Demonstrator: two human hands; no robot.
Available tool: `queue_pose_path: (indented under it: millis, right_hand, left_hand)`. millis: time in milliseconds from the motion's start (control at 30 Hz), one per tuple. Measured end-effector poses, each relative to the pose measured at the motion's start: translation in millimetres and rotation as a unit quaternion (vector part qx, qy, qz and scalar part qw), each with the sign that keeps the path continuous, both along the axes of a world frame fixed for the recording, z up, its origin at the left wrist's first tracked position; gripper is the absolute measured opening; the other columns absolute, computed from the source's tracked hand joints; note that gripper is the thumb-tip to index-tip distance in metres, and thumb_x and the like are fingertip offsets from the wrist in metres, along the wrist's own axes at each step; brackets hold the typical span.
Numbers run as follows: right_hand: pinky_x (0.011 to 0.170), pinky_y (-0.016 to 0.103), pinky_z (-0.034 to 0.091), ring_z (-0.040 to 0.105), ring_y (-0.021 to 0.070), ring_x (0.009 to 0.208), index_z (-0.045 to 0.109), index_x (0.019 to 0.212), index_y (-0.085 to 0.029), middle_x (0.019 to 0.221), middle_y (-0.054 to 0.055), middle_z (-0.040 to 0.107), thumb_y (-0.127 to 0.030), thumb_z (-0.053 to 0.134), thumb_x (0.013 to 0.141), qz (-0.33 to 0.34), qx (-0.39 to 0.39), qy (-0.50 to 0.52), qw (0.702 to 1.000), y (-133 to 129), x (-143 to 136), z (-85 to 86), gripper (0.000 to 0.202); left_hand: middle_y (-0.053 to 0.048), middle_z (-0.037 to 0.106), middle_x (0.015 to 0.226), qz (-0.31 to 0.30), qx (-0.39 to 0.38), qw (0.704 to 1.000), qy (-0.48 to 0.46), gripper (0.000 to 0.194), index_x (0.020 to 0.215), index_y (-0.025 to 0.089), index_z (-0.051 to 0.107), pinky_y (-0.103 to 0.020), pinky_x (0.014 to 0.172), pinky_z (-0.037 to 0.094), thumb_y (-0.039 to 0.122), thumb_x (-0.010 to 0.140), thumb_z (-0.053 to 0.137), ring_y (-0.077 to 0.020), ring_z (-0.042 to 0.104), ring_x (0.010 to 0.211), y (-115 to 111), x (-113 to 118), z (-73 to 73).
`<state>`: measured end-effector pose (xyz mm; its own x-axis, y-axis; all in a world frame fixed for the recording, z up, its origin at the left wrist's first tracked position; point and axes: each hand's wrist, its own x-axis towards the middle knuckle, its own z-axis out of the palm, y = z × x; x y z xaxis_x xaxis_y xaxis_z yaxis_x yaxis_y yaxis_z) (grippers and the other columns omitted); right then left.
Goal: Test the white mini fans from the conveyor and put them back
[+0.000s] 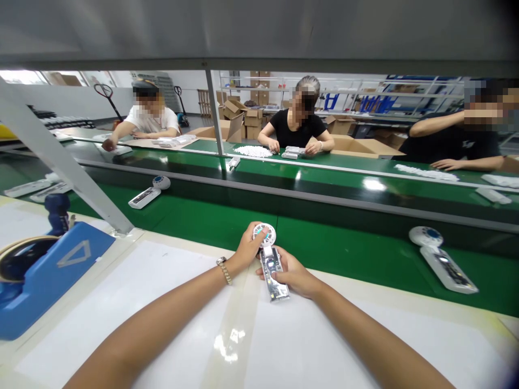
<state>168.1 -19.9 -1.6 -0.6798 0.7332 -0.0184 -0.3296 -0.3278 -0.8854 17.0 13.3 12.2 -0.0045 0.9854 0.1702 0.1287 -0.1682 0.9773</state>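
Observation:
A small white handheld fan (274,278), with a round slotted head and an elongated body showing its electronics, is held over the front edge of the green belt. My left hand (246,249) closes on the round head, the thumb lying across its face. Around the body wraps my right hand (298,274), thumb on the electronics side and fingers partly hidden behind. Similar fans lie on the belt: one fan (146,193) to the left and another fan (444,259) to the right.
A blue tape dispenser (60,270) stands on the white worktop (170,319) at left. A slanted white post (77,162) rises beside it. Beyond the green belt (344,243), several co-workers sit at parts piles, including white pieces (253,151). A grey shelf (259,32) hangs overhead.

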Motion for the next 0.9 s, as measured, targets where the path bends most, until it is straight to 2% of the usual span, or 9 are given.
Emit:
queue_pose_path:
  millis: [267, 400, 500, 633, 767, 833, 900]
  right_hand:
    - [0.081, 0.036, 0.048, 0.064, 0.0205, 0.090, 0.043, 0.111, -0.022, 0.107, 0.007, 0.059, -0.012, 0.069, 0.062, -0.006, -0.005, 0.002, 1.000, 0.2, 0.1, 1.8, 0.056]
    - [0.070, 0.031, 0.050, 0.065, 0.0187, 0.077, 0.047, 0.105, -0.020, 0.094, 0.004, 0.064, -0.012, 0.067, 0.059, -0.021, -0.031, 0.000, 0.999, 0.1, -1.0, 1.6, 0.050]
    - [0.062, 0.028, 0.049, 0.065, 0.0184, 0.071, 0.049, 0.106, -0.019, 0.082, 0.003, 0.066, -0.012, 0.064, 0.058, -0.055, -0.048, -0.001, 0.997, 0.0, -3.5, 2.0, 0.050]
    - [0.067, 0.033, 0.051, 0.066, 0.0207, 0.075, 0.049, 0.112, -0.021, 0.094, 0.005, 0.065, -0.015, 0.068, 0.058, -0.133, -0.041, 0.019, 0.990, 12.8, -2.3, 1.3, 0.057]
    - [0.084, 0.040, 0.046, 0.064, 0.0250, 0.090, 0.051, 0.111, -0.020, 0.102, 0.007, 0.064, -0.030, 0.074, 0.060, -0.293, -0.019, 0.053, 0.954, 48.6, 17.5, -6.4, 0.057]
    - [0.086, 0.041, 0.045, 0.061, 0.0277, 0.098, 0.045, 0.117, -0.021, 0.105, 0.008, 0.063, -0.032, 0.077, 0.055, -0.365, 0.004, 0.049, 0.930, 67.9, 35.3, -12.8, 0.071]
    - [0.087, 0.041, 0.045, 0.056, 0.0291, 0.105, 0.036, 0.127, -0.022, 0.112, 0.009, 0.060, -0.029, 0.079, 0.049, -0.410, 0.039, -0.016, 0.911, 81.1, 54.0, -19.7, 0.089]
  left_hand:
    - [-0.001, 0.056, 0.083, -0.004, -0.005, 1.000, -0.007, 0.031, 0.094, 0.017, 0.050, -0.024, 0.066, 0.044, 0.045, 0.080, 0.049, -0.0141, 0.053, 0.076, -1.3, 0.9, 2.9]
    - [-0.002, 0.056, 0.083, 0.005, -0.028, 1.000, -0.012, 0.034, 0.093, 0.016, 0.050, -0.024, 0.066, 0.044, 0.047, 0.080, 0.048, -0.0148, 0.053, 0.076, -1.8, 2.1, 5.7]
    - [-0.002, 0.057, 0.083, 0.002, -0.026, 0.999, -0.024, 0.036, 0.095, 0.017, 0.050, -0.025, 0.065, 0.045, 0.050, 0.082, 0.043, -0.0147, 0.054, 0.074, 0.4, 0.6, 1.3]
    - [-0.004, 0.057, 0.088, -0.011, -0.045, 0.998, -0.039, 0.043, 0.106, 0.018, 0.043, -0.025, 0.055, 0.045, 0.054, 0.083, 0.039, -0.0142, 0.056, 0.066, 5.8, -3.3, -11.3]
    - [-0.009, 0.053, 0.104, -0.001, -0.041, 0.999, -0.008, 0.047, 0.110, 0.019, 0.038, -0.026, 0.053, 0.045, 0.055, 0.080, 0.042, -0.0119, 0.055, 0.061, 10.9, -4.4, -22.4]
    - [-0.010, 0.052, 0.107, -0.006, -0.034, 0.999, 0.013, 0.051, 0.109, 0.018, 0.039, -0.026, 0.051, 0.044, 0.057, 0.076, 0.045, -0.0122, 0.055, 0.059, 13.1, -3.0, -27.0]
    - [-0.011, 0.053, 0.108, 0.013, -0.010, 1.000, 0.019, 0.053, 0.107, 0.019, 0.040, -0.026, 0.048, 0.043, 0.059, 0.073, 0.044, -0.0122, 0.054, 0.056, 15.1, -0.4, -31.0]
